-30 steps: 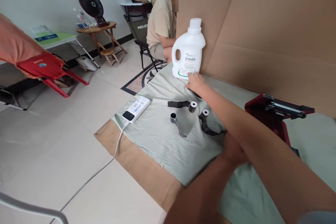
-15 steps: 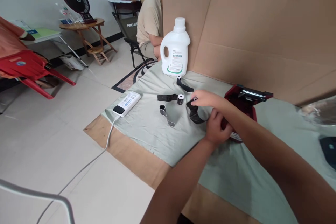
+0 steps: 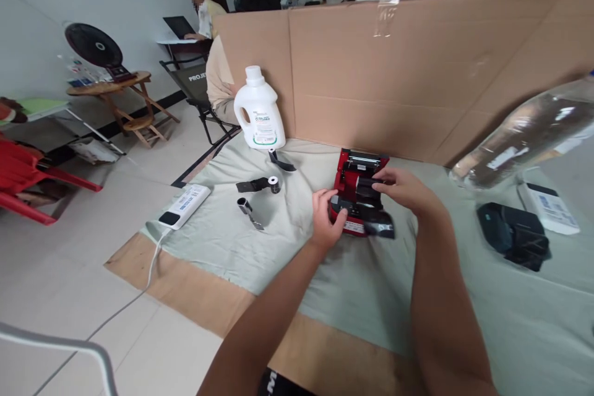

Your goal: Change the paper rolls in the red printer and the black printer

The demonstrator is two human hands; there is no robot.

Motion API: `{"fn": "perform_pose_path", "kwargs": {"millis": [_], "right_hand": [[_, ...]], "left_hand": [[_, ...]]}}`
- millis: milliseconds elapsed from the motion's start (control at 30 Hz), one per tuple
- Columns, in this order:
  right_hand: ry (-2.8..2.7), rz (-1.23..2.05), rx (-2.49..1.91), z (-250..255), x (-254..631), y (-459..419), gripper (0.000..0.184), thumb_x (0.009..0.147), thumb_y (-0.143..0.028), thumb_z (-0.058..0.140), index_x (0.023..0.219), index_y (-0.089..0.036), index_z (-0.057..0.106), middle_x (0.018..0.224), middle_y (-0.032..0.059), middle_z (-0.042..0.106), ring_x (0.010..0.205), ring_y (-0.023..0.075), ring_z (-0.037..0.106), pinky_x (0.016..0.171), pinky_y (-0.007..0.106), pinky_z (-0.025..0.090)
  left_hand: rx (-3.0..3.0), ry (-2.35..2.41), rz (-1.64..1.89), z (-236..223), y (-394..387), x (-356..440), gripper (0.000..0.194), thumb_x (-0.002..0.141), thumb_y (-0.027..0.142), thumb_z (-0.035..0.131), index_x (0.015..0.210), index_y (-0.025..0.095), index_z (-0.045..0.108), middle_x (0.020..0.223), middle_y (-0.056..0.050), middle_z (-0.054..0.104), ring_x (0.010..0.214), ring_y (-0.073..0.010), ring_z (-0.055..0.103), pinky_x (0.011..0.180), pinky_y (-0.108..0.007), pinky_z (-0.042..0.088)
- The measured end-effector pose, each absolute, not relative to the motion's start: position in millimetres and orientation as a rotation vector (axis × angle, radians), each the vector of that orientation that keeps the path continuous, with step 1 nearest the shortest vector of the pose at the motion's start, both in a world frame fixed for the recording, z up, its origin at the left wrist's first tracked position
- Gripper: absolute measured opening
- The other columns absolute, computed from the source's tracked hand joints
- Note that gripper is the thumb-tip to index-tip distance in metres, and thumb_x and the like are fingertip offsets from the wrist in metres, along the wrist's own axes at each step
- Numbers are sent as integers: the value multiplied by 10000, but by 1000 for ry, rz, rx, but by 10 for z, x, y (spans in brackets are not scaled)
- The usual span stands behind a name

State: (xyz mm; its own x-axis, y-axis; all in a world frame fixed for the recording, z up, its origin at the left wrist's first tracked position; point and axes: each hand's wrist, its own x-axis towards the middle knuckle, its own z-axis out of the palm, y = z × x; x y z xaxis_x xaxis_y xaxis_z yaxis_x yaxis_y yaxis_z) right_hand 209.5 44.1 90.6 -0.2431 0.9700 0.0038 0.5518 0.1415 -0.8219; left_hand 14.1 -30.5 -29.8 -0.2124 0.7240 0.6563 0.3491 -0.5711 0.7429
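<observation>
A small red and black printer [image 3: 343,180] lies on the cloth with its lid up. My left hand [image 3: 327,220] is closed around its left front corner, thumb along the front. In my right hand [image 3: 403,190] is a roll of black ribbon [image 3: 369,188], pinched at its right end over the printer's opening. The ribbon's loose tail hangs forward across the front edge. Whether the roll touches the inside, I cannot tell. To the left lie three more black rolls: one by the bottle [image 3: 281,163], a middle one with a white core [image 3: 273,184], and a nearer one [image 3: 244,205].
Behind stands a cardboard wall [image 3: 362,74], with a white jug [image 3: 260,111] before it. A power bank [image 3: 185,205] with a cable sits at the cloth's left edge. On the right are a plastic-wrapped bundle [image 3: 524,133], a dark bagged item [image 3: 513,232] and a white box [image 3: 552,207].
My right hand has lifted a black roll off the cloth and carried it right, over the printer. My left hand still holds the printer, now with fingers more spread. The view has turned right.
</observation>
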Motion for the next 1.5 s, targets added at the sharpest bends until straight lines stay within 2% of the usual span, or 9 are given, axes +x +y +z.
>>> {"fn": "perform_pose_path", "kwargs": {"millis": [300,633,833,1000,1067,1200,1300,1400,1500], "right_hand": [[-1881,764,-1651,599,1852,495,86,815,-234,671,897,-209,671,982,51,742,940,233,671,820,334,485],[-1956,441,-1789,463,1652,463,141,746,-176,719,859,-260,715,972,73,753,1122,370,526,952,530,386],[-1702,815,-1619,490,1887,551,65,741,-275,654,707,-236,693,768,43,705,860,267,609,829,420,463],[-1228,627,-1413,591,1961,667,367,694,-289,632,1057,-252,661,1072,41,694,927,230,601,862,403,497],[-1275,686,-1293,658,1923,678,379,731,-310,593,1103,-275,658,1116,27,689,969,222,599,895,402,496],[-1352,786,-1246,724,1898,599,187,772,-349,563,845,-224,680,862,26,680,867,214,613,892,406,488],[-1351,869,-1249,584,1911,423,217,698,-280,580,878,-214,683,811,23,649,833,213,604,855,404,496],[-1347,799,-1291,328,1876,173,439,675,-258,569,1102,-230,668,1029,64,647,960,237,596,843,406,508],[-1244,698,-1292,119,1799,-22,590,744,-292,565,1334,-276,562,1387,96,511,1188,245,553,944,416,503]], "left_hand": [[2335,1373,1707,-241,-447,167,398,802,233,606,1171,293,741,1340,-103,486,1221,-287,474,1072,-487,388],[2337,1445,1692,-269,-416,162,302,915,196,551,1077,309,780,1269,-88,559,1172,-247,505,1028,-439,387],[2320,1372,1799,-255,-425,157,314,932,153,503,1058,277,762,1230,-93,552,1156,-232,521,996,-411,396],[2269,1341,1834,-287,-435,135,286,956,184,494,1058,263,750,1229,-100,540,1162,-233,520,983,-407,417],[2245,1326,1836,-304,-444,121,270,968,212,500,1069,260,746,1238,-104,532,1164,-234,515,983,-410,431],[2206,1280,1815,-329,-466,92,257,982,262,508,1094,256,739,1246,-109,520,1167,-238,509,980,-415,457],[2190,1289,1787,-343,-475,80,275,989,296,488,1091,248,739,1241,-118,517,1172,-248,512,983,-427,469],[2157,1318,1770,-350,-464,83,283,992,305,464,1087,244,724,1257,-127,523,1194,-258,516,1001,-447,471],[2120,1306,1768,-340,-426,86,288,989,348,478,1191,243,653,1330,-142,531,1251,-275,513,1056,-483,450]]}}
